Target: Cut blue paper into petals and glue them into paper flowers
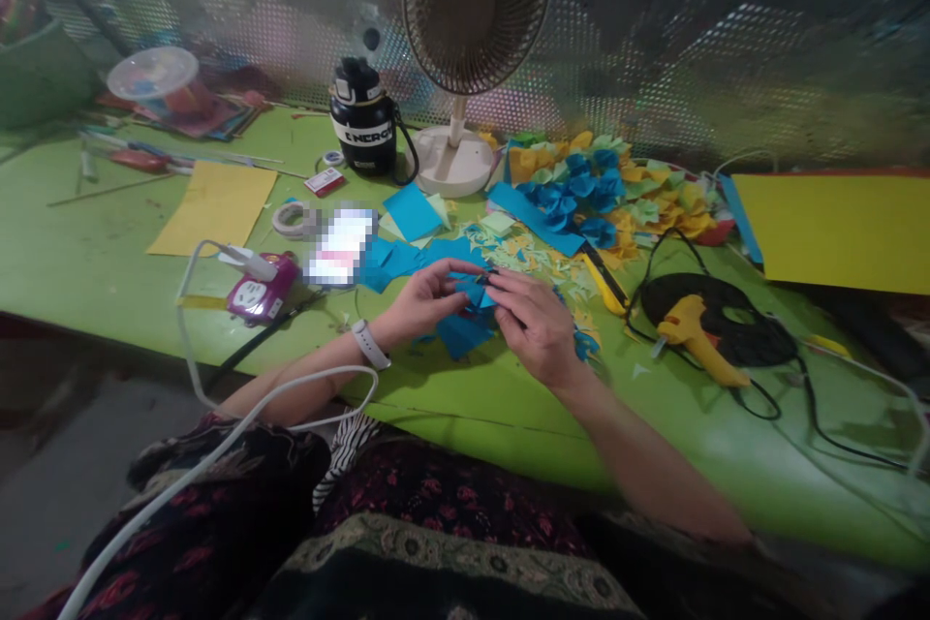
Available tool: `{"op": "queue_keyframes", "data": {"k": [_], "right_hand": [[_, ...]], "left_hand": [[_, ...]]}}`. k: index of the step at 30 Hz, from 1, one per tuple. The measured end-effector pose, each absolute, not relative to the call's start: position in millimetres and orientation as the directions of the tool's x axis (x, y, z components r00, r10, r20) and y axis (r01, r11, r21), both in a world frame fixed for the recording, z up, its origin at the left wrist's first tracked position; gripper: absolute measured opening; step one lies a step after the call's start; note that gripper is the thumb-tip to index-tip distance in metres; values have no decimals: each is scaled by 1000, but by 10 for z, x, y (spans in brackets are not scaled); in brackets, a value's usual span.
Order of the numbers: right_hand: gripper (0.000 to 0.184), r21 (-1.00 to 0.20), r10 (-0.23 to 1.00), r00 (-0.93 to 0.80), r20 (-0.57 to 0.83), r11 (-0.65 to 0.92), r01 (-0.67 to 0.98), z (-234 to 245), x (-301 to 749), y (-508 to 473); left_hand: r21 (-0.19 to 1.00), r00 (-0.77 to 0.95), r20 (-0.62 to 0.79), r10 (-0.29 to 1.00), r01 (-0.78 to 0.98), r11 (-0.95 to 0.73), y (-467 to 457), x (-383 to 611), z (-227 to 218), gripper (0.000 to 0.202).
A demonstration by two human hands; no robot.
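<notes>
My left hand, with a white band on its wrist, pinches a small piece of blue paper between thumb and fingers. From the other side my right hand closes on the same piece, its fingertips meeting those of the left. Something small and dark shows between the fingertips, too small to name. Under and around both hands lie more blue paper pieces. Just beyond them are many green and yellow paper scraps and a heap of folded blue, yellow and green paper shapes.
A yellow glue gun rests on a black round mat to the right, near a yellow box cutter. A fan and black bottle stand behind. Left are a phone, tape roll and power socket with white cable.
</notes>
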State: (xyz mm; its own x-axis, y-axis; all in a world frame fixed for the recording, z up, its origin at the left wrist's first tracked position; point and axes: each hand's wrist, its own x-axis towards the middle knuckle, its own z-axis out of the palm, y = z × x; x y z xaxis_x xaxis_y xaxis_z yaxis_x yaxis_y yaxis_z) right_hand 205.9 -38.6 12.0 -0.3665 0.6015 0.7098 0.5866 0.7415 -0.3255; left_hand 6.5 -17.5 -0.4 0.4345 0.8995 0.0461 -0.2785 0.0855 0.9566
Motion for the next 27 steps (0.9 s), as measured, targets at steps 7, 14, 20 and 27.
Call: {"op": "queue_keyframes", "data": {"k": [7, 14, 20, 27], "right_hand": [[29, -89, 515, -488, 705, 747, 659, 90, 2044, -392], [41, -104, 580, -525, 623, 727, 679, 55, 2027, -408], [55, -372, 686, -467, 558, 710, 598, -5, 2010, -360], [54, -612, 776, -399, 489, 631, 477, 18, 2051, -342]], "left_hand": [[895, 381, -69, 922, -384, 226, -186, 88, 1, 51], [886, 316, -134, 939, -385, 256, -166, 74, 52, 51], [871, 337, -137, 931, -406, 276, -111, 47, -10, 63], [871, 347, -96, 933, -424, 248, -97, 27, 8, 70]]}}
